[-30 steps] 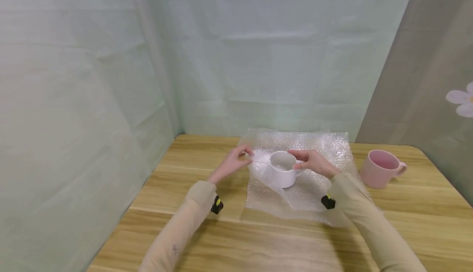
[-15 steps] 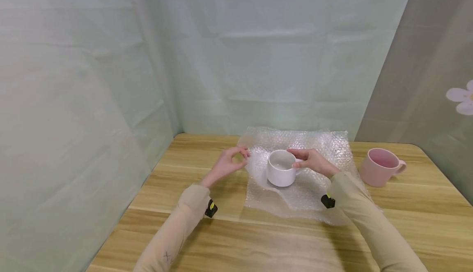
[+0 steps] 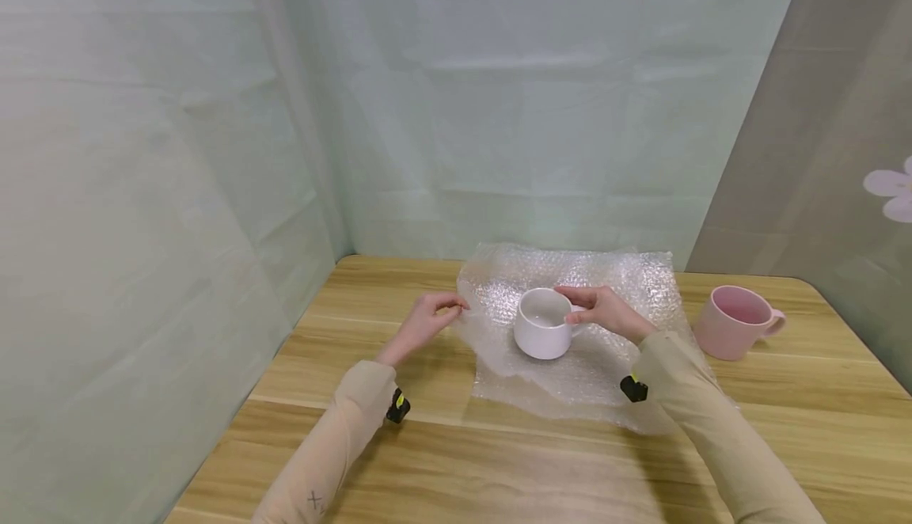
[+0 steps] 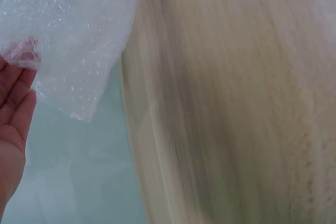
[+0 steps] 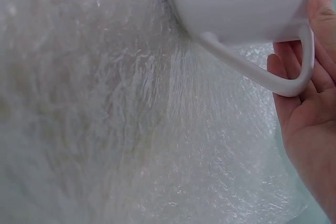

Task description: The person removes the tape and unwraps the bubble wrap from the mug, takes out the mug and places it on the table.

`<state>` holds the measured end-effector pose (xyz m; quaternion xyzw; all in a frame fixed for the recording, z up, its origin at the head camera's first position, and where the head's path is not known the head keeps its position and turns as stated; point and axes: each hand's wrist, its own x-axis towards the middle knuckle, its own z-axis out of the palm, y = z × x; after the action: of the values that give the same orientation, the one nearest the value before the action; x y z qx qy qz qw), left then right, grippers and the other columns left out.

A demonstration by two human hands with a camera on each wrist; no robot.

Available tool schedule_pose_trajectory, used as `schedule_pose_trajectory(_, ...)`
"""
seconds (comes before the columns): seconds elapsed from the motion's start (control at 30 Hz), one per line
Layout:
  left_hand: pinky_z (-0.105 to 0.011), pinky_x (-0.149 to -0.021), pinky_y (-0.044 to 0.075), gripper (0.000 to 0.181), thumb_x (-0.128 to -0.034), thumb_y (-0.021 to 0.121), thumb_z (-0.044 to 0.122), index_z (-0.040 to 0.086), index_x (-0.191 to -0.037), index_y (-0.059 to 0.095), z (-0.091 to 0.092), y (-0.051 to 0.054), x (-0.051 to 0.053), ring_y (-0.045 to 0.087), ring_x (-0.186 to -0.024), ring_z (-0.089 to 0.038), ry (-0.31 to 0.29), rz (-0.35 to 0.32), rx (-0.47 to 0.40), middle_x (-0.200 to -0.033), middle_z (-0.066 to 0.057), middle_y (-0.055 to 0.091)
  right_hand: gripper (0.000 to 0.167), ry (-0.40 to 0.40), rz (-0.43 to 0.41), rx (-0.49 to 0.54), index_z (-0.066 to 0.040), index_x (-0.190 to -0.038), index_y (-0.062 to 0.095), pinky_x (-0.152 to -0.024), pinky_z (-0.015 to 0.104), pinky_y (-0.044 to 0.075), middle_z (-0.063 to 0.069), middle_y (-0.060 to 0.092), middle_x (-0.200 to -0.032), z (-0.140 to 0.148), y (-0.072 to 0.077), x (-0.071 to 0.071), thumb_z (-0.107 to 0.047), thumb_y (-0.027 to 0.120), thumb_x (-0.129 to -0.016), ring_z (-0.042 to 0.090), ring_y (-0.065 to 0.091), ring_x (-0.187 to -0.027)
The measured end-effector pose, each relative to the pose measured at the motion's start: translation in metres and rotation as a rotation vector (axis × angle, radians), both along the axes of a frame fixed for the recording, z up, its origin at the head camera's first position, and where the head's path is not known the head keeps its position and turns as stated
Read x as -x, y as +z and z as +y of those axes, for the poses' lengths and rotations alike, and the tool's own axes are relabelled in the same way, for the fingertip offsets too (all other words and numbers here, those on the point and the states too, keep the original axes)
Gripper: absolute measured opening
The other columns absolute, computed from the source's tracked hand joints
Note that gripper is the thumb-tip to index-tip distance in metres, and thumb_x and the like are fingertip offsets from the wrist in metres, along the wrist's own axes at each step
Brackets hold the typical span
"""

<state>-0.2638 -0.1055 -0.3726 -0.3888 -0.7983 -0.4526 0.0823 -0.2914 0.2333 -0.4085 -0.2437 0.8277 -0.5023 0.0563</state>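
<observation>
A white mug (image 3: 544, 336) stands upright on a sheet of bubble wrap (image 3: 527, 393), its handle (image 5: 257, 72) turned toward the right. My right hand (image 3: 606, 312) holds the mug by its rim and handle side; in the right wrist view the thumb lies on the wall and fingers are behind the handle. To the left, my left hand (image 3: 423, 320) pinches the left edge of the bubble wrap, which is lifted a little off the table. The left wrist view shows that raised wrap (image 4: 68, 40) at the fingertips (image 4: 26, 59).
A pink mug (image 3: 730, 330) stands at the right, beside the wrap, handle pointing right. The wooden table (image 3: 456, 472) ends against hanging cloth (image 3: 527, 152) at the back and left.
My left hand has moved left, drawing the wrap's edge away from the white mug, where it lay against the mug's side. The mug shifted slightly left; my right hand stays on it.
</observation>
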Motion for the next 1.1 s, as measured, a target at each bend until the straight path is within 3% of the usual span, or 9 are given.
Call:
schedule_pose_trajectory(0.13, -0.035, -0.077, 0.048, 0.013, -0.0824, 0.056, -0.012, -0.013, -0.094, 0.062, -0.003, -0.003, 0.002, 0.059, -0.085, -0.031, 0.003, -0.013, 0.002, -0.092, -0.022, 0.062, 0.054, 0.005, 0.001, 0.006, 0.0, -0.131, 0.045, -0.095, 0.048, 0.031, 0.018, 0.043, -0.13, -0.001, 0.0, -0.001, -0.003, 0.066, -0.081, 0.033, 0.04, -0.118)
schedule_pose_trajectory(0.37, -0.037, -0.08, 0.047, 0.017, -0.0719, 0.066, -0.017, -0.01, -0.087, 0.064, -0.005, 0.002, 0.0, 0.056, -0.088, -0.034, -0.058, 0.114, 0.011, -0.089, -0.02, 0.062, 0.055, 0.006, -0.002, 0.008, 0.0, -0.131, 0.045, -0.095, 0.048, 0.03, 0.018, 0.044, -0.13, -0.001, 0.0, -0.001, -0.006, 0.067, -0.08, 0.032, 0.04, -0.118)
schedule_pose_trajectory(0.53, -0.036, -0.075, 0.049, 0.014, -0.0753, 0.063, -0.016, -0.014, -0.089, 0.061, -0.005, 0.01, -0.001, 0.058, -0.086, -0.037, -0.141, -0.061, 0.015, -0.089, -0.024, 0.061, 0.055, 0.004, -0.005, 0.01, -0.001, -0.131, 0.045, -0.096, 0.05, 0.028, 0.017, 0.044, -0.13, 0.0, 0.0, 0.0, -0.005, 0.067, -0.081, 0.032, 0.039, -0.118)
schedule_pose_trajectory(0.6, -0.036, -0.074, 0.05, 0.013, -0.0768, 0.061, -0.016, -0.015, -0.09, 0.06, -0.006, 0.008, 0.002, 0.058, -0.085, -0.038, -0.148, -0.119, 0.024, -0.089, -0.025, 0.061, 0.055, 0.003, -0.009, 0.011, -0.001, -0.131, 0.045, -0.096, 0.05, 0.028, 0.017, 0.043, -0.13, 0.0, 0.0, 0.0, -0.005, 0.066, -0.081, 0.032, 0.039, -0.118)
schedule_pose_trajectory(0.87, -0.033, -0.069, 0.05, 0.013, -0.0795, 0.063, -0.009, -0.007, -0.092, 0.063, -0.018, -0.015, 0.02, 0.06, -0.08, -0.02, -0.087, -0.133, 0.131, -0.087, -0.013, 0.064, 0.054, 0.006, -0.004, 0.003, -0.001, -0.132, 0.044, -0.096, 0.049, 0.029, 0.018, 0.043, -0.131, 0.0, 0.001, -0.001, -0.003, 0.065, -0.082, 0.033, 0.039, -0.118)
schedule_pose_trajectory(1.1, -0.037, -0.076, 0.047, 0.035, -0.0767, 0.07, 0.001, -0.006, -0.108, 0.057, -0.028, -0.03, 0.022, 0.056, -0.092, -0.028, -0.093, -0.242, 0.283, -0.105, -0.017, 0.058, 0.054, -0.001, -0.002, -0.001, -0.001, -0.131, 0.045, -0.095, 0.05, 0.031, 0.018, 0.044, -0.13, 0.0, 0.002, -0.002, -0.004, 0.066, -0.081, 0.033, 0.041, -0.117)
